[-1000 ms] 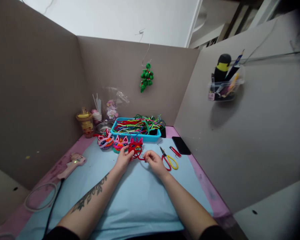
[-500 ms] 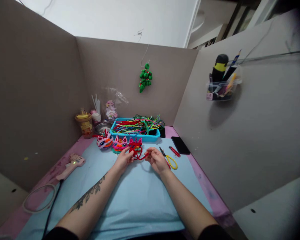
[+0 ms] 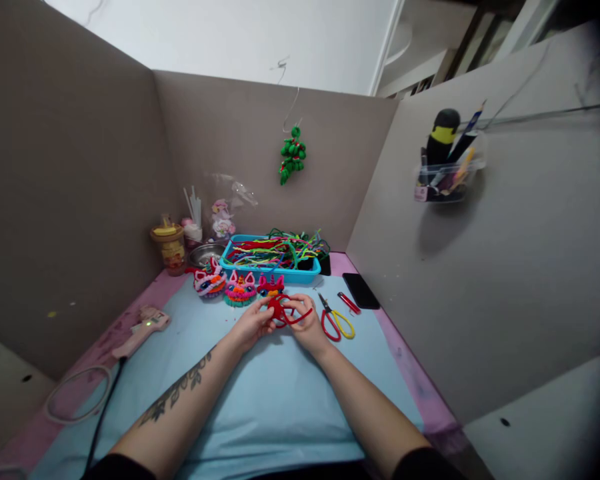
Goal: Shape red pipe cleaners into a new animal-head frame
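Note:
Between both hands is a red pipe-cleaner piece [image 3: 276, 308], with a dense part at the left and loops and a loose end reaching right. My left hand [image 3: 254, 323] pinches the dense part between thumb and fingers. At the looped side, my right hand [image 3: 306, 324] has its fingers closed around a red strand; its fingertips are partly hidden by the loops. Just beyond the hands stand colourful pipe-cleaner animal heads: a red one [image 3: 270, 285], a pink and teal one [image 3: 240, 291] and a lilac one [image 3: 211, 280].
A blue tray [image 3: 260, 273] of pipe cleaners stands at the back. Scissors [image 3: 336, 319], a red lighter-like item [image 3: 349, 303] and a black phone [image 3: 361, 291] lie right. A corded glue gun [image 3: 143, 335] lies left, a lidded cup [image 3: 171, 250] behind it. Grey panels [image 3: 330, 160] enclose the table.
The red piece has turned and moved slightly right, its loose end now pointing right. My right hand has shifted left and down, closer to my left hand, uncovering the scissors' red handle.

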Tool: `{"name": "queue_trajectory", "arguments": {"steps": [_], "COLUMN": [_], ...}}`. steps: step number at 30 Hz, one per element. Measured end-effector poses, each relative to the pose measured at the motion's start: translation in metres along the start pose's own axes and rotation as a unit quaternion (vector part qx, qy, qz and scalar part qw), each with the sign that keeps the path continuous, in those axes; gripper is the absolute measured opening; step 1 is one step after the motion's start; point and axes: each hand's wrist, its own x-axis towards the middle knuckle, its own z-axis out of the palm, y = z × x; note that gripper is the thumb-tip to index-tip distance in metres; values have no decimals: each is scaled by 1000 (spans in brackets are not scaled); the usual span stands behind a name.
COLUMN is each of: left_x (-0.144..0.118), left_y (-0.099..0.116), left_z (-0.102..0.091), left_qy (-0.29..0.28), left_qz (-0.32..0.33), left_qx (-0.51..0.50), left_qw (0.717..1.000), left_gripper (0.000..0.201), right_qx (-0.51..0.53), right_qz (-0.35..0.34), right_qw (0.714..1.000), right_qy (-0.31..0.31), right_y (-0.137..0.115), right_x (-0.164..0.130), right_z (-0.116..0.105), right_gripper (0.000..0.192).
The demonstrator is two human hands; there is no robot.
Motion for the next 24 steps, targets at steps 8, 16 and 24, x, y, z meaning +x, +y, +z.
{"name": "queue_trajectory", "arguments": {"steps": [8, 16, 24], "left_x": [1, 2, -2], "left_y": [-3, -5, -3], "left_z": [-1, -1, 3], "left_qy": [-11, -40, -44], "left_qz": [2, 21, 41], "left_qx": [31, 62, 97], "left_qw": [999, 997, 993], "left_gripper": [66, 71, 72], "right_qx": [-45, -44, -40], "right_qz": [-23, -35, -23], "right_qw": [999, 998, 999], "right_qy": [-2, 15, 25], "right_y": [3, 1, 0], "right_x": [-1, -2, -1], "right_z": [-4, -4, -4], "right_gripper": [23, 11, 7]}}
